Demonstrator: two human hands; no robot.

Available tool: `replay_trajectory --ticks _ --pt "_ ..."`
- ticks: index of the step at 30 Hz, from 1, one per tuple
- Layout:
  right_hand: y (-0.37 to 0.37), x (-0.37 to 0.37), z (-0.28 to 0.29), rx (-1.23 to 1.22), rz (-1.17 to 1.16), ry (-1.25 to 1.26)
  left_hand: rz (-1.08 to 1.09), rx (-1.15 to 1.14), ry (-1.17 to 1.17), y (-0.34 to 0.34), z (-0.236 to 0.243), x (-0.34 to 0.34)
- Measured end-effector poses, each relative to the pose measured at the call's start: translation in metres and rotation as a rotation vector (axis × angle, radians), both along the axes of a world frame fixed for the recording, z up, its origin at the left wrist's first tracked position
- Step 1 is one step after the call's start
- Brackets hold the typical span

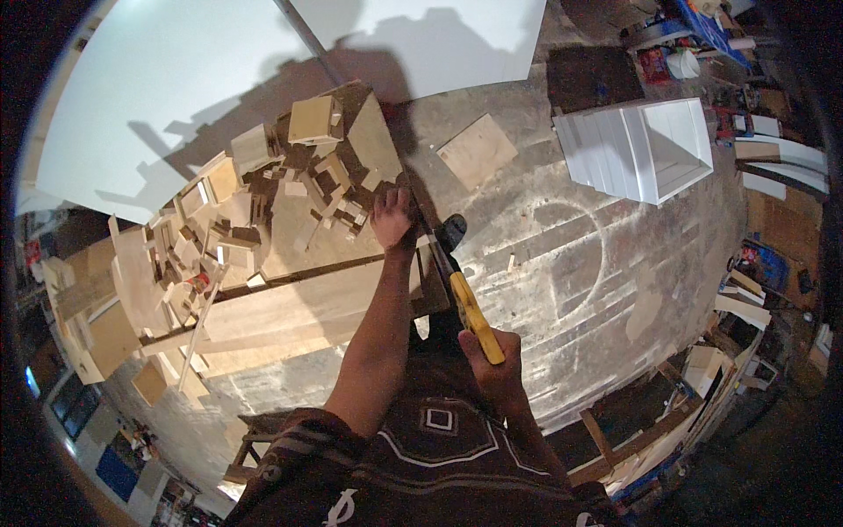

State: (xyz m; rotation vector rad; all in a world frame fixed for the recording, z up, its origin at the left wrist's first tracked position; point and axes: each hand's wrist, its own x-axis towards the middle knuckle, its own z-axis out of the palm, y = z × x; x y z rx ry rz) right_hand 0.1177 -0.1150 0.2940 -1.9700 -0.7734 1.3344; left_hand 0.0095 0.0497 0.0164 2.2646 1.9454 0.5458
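Note:
My right hand (494, 358) is wrapped round the handle of a yellow-handled saw (475, 318). Its thin metal blade, seen nearly edge-on, runs up along the edge of the wooden workbench (314, 238). My left hand (392, 217) rests at that same edge, palm down with fingers spread, pressing on wood beside the blade. Shadow hides where the blade meets the wood. Several small wooden blocks and frames (332, 180) lie left of my left hand, along with a box-shaped wood piece (315, 119).
More offcuts and thin strips heap up at the bench's left. A long pale board (283, 307) lies along its near side. On the concrete floor are a square plywood sheet (479, 151), a white cabinet (634, 149) and a dark shoe (450, 232). A large white panel (114, 114) stands beyond.

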Motion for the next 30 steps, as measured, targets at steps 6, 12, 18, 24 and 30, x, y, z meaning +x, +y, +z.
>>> replay_trajectory --ticks 6,12,18,24,30 --pt "-0.019 -0.006 0.015 -0.072 -0.045 0.005 0.009 -0.041 -0.022 0.005 0.001 -0.002" --pt "0.001 -0.013 -0.009 -0.067 -0.034 -0.025 0.007 -0.03 -0.085 0.004 -0.019 -0.01" --pt "0.0 -0.01 -0.011 0.006 -0.105 0.025 0.002 -0.043 -0.021 0.006 0.0 0.001" --pt "-0.006 -0.01 -0.013 -0.005 0.013 -0.06 0.003 -0.033 0.006 0.002 -0.008 -0.005" --pt "0.028 -0.014 -0.047 0.041 -0.078 0.031 -0.013 -0.075 -0.032 0.005 0.008 0.003"
